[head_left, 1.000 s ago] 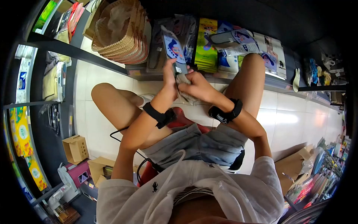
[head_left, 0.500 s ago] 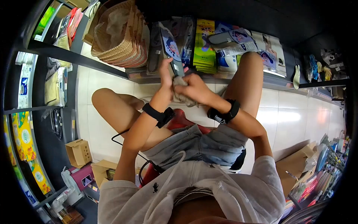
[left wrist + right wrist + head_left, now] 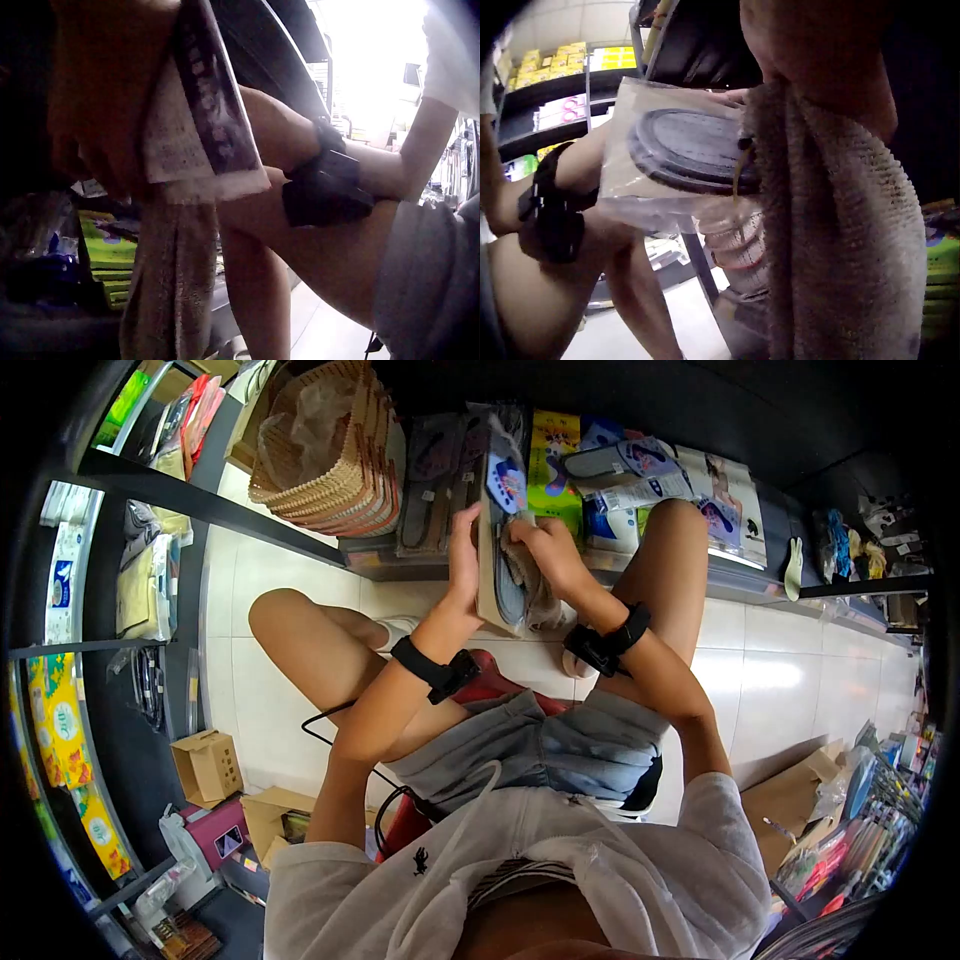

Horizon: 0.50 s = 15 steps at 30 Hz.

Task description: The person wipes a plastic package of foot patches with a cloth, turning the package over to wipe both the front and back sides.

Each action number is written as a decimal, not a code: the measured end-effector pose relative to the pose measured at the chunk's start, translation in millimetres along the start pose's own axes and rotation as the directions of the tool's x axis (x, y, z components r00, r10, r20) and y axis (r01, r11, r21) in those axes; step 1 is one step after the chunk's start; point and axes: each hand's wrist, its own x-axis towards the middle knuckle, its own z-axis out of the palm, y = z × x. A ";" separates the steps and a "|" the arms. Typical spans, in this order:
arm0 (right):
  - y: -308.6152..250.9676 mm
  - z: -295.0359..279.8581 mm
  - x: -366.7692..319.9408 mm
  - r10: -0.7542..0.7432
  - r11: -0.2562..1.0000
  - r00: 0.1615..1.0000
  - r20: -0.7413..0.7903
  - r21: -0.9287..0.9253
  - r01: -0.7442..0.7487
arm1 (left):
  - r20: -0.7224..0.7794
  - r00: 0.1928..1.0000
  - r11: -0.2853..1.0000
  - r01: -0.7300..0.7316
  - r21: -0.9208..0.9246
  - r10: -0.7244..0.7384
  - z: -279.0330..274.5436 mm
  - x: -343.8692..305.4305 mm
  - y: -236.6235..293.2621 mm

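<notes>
In the head view, a clear-wrapped pack of grey insoles (image 3: pixel 510 598) with a blue printed top stands tilted between the hands. The left hand (image 3: pixel 463 565) grips its left edge. The right hand (image 3: pixel 553 557) pinches a beige-grey cloth (image 3: pixel 520 563) at the pack's right side. In the right wrist view, the cloth (image 3: pixel 847 247) hangs from the right hand (image 3: pixel 825 64) beside the rounded insole end (image 3: pixel 686 150). The left wrist view shows the left hand (image 3: pixel 105 97) at the pack (image 3: pixel 202 112), with the cloth (image 3: pixel 176 277) hanging beyond; its fingertips are dark there.
On the low shelf lie more insole packs (image 3: pixel 430 480), green-yellow packs (image 3: pixel 555 435) and a white picture pack (image 3: pixel 735 500). Stacked woven baskets (image 3: pixel 335 490) stand left of them. A cardboard box (image 3: pixel 205 768) is at lower left, another (image 3: pixel 790 805) at lower right.
The pack has moved right and turned, showing its broad grey side. The right hand has shifted right and slightly up with the cloth; the left hand has moved slightly right.
</notes>
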 end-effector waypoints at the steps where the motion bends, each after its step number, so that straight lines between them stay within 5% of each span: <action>1: -3.4 -1.4 -0.4 0.019 0.999 1.000 -0.016 0.037 -0.018 | 0.002 1.000 1.000 -0.002 -0.001 0.002 0.9 -0.2 -0.3; 3: -9.0 -4.0 -2.5 0.036 0.997 0.999 -0.033 0.072 -0.034 | 0.053 0.996 0.995 0.081 -0.057 -0.078 4.9 -3.1 -1.1; 7: -13.6 5.7 -21.4 -0.002 1.000 0.999 0.042 0.007 0.001 | -0.075 0.994 0.996 0.086 0.004 -0.086 5.2 -8.8 -5.4; 9: -18.5 14.2 -36.1 -0.119 0.976 0.966 0.229 -0.151 0.156 | -0.124 0.984 0.990 0.116 -0.080 -0.126 -6.0 -0.9 0.1; 12: -23.7 21.2 -45.1 -0.116 0.964 0.917 0.381 -0.179 0.196 | -0.126 0.992 0.994 0.028 0.105 -0.015 -14.3 -0.9 8.0; 15: -16.5 17.4 -38.3 -0.105 0.961 0.916 0.388 -0.196 0.193 | -0.153 0.988 0.997 0.005 0.073 0.007 -12.5 -1.9 4.1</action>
